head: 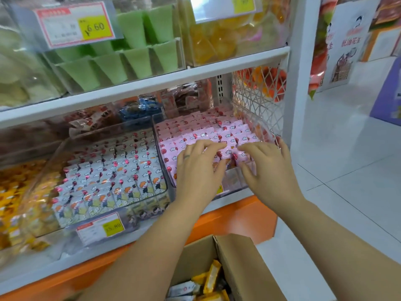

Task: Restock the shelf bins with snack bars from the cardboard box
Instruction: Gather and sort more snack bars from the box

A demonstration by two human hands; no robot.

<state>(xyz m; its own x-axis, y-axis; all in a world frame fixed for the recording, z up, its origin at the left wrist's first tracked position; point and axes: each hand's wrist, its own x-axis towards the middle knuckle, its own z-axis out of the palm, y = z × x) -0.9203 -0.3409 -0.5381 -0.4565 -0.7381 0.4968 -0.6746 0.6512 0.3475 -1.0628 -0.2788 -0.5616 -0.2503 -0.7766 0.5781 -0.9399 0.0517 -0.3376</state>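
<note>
A clear shelf bin on the lower shelf is packed with rows of pink snack bars. My left hand and my right hand both rest on the front row of pink bars, fingers bent over them and pressing down. The frame does not show whether either hand pinches a bar. Beside it on the left, another clear bin holds white snack bars. The open cardboard box sits below between my forearms, with yellow and white bars inside.
An upper shelf carries clear bins of green and yellow sweets with price tags. An orange shelf base runs under the bins. A white upright post and a tiled floor lie to the right.
</note>
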